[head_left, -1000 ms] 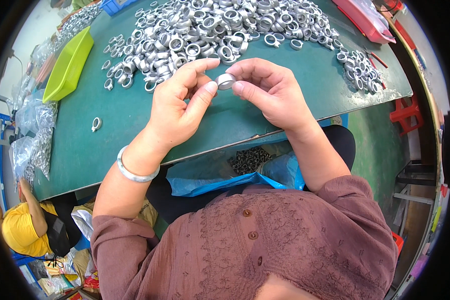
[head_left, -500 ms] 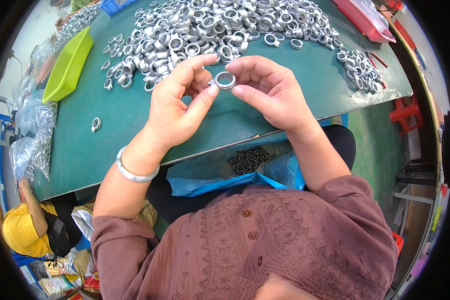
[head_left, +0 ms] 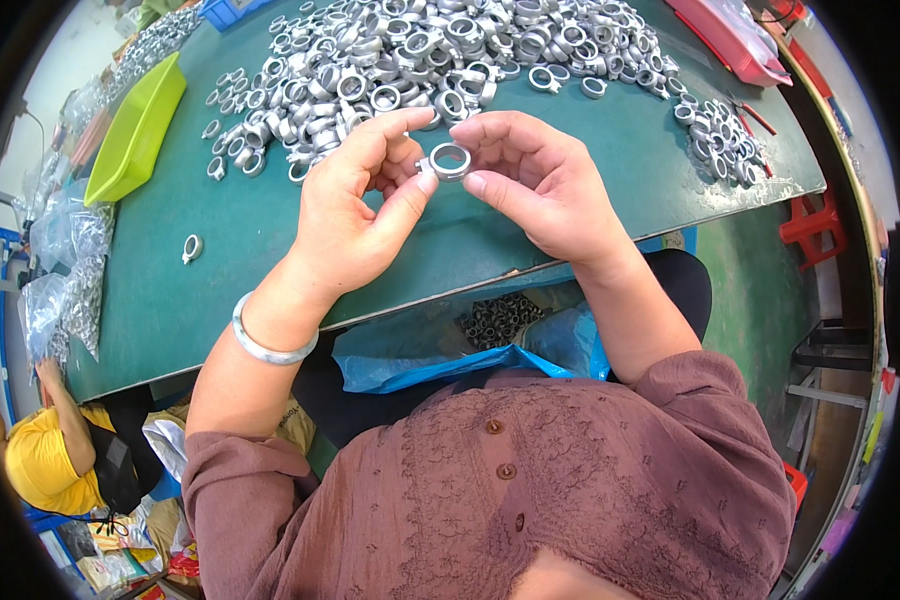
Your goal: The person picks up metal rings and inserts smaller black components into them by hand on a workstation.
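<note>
Between my two hands, above the near part of the green table (head_left: 270, 270), is a silver metal ring clamp (head_left: 450, 176) with a small lug on its left side. My left hand (head_left: 365, 205) pinches the lug between thumb and fingers. My right hand (head_left: 540, 185) has its curled fingers and thumb at the ring's right edge, closed on it. Just beyond my hands spreads a large heap of similar ring clamps (head_left: 410, 45). One single ring clamp (head_left: 192, 248) lies apart on the table, to the left of my left hand.
A smaller pile of clamps (head_left: 715, 140) lies at the right, beside red-handled pliers (head_left: 757, 118). A yellow-green tray (head_left: 140, 130) stands at left, near plastic bags (head_left: 65, 230). An open blue bag (head_left: 410, 365) with dark parts sits at my lap. A person in yellow (head_left: 55, 460) is at lower left.
</note>
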{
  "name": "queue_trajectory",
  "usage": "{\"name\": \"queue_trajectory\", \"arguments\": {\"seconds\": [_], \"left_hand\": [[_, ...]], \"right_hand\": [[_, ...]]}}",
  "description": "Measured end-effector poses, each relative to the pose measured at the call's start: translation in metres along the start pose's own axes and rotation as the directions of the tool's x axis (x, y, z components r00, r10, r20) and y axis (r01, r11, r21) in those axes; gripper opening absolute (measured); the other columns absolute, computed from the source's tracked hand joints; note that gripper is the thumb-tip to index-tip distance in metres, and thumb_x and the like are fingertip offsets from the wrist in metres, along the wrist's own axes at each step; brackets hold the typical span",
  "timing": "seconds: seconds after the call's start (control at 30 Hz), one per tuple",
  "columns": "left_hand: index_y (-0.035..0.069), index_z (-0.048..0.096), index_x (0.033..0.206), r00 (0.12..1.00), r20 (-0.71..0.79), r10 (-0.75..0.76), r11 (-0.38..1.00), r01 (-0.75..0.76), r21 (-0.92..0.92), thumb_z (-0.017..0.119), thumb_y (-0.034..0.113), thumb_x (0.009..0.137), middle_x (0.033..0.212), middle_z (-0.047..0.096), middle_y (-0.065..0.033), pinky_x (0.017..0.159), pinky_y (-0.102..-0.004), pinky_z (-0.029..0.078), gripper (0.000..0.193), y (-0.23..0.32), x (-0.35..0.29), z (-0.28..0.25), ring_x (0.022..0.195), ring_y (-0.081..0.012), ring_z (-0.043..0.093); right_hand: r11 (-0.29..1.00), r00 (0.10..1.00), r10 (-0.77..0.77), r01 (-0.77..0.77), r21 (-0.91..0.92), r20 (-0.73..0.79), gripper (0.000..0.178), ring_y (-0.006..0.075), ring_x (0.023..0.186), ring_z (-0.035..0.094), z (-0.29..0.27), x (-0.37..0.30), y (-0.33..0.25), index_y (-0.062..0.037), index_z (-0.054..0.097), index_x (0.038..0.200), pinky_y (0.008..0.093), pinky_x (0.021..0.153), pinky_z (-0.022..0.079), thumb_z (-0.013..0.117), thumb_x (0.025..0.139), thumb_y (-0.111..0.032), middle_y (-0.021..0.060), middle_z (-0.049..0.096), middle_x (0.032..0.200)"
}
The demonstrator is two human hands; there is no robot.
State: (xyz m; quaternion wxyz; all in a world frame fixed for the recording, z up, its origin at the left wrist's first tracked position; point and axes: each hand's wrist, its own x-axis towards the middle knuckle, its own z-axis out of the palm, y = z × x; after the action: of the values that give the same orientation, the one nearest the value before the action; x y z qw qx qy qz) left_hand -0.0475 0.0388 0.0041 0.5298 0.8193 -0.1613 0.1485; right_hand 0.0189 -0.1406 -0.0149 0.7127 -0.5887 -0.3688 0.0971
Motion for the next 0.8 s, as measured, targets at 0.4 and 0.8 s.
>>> {"name": "queue_trajectory", "arguments": {"seconds": [0.4, 0.8], "left_hand": [[0.001, 0.052, 0.115, 0.993, -0.083, 0.078, 0.995, -0.083, -0.059, 0.059, -0.005, 0.077, 0.080, 0.057, -0.0027, 0.062, -0.0205, 0.047, 0.039, -0.006, 0.002, 0.005, 0.071, -0.0077, 0.055], [0.000, 0.061, 0.098, 0.994, -0.101, 0.038, 0.999, -0.041, -0.028, 0.061, -0.007, 0.076, 0.080, 0.058, -0.0036, 0.061, -0.0212, 0.048, 0.023, -0.010, 0.002, 0.006, 0.069, -0.0083, 0.055]], "right_hand": [[0.997, 0.998, -0.056, 0.055, -0.051, -0.010, 0.034, 0.0071, 0.075, 0.054, 0.000, 0.001, 0.002, 0.0006, 0.055, 0.109, 0.0212, 0.068, 0.046, 0.058, 0.076, 0.007, 0.0039, 0.060, 0.094], [0.963, 0.973, -0.227, 0.218, -0.160, -0.042, 0.038, 0.0085, 0.072, 0.056, 0.003, 0.002, 0.007, -0.0007, 0.055, 0.108, 0.0223, 0.067, 0.048, 0.056, 0.073, 0.014, 0.0058, 0.059, 0.091]]}}
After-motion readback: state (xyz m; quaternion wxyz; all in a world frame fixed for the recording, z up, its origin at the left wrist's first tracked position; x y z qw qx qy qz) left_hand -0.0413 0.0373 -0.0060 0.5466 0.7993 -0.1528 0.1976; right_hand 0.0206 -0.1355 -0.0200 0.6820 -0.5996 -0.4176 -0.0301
